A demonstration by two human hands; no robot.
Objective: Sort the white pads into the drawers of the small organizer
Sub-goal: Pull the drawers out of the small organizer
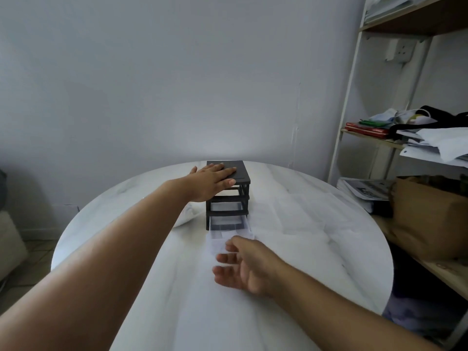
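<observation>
Under L hand point(211, 182): organizer point(228, 193).

Lighting's looking pretty dim and flat, with a soft bright patch glowing on the wall point(220, 145) right behind the table point(316, 224). The right hand point(243, 267) is smearing with motion blur, fingers ghosting. Wide-angle lens is bending the shelf point(347, 117) at the edge.

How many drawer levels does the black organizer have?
3 in the black organizer, stacked: top and middle look shut or empty, blurred; the bottom drawer is pulled out toward the right hand.
</observation>
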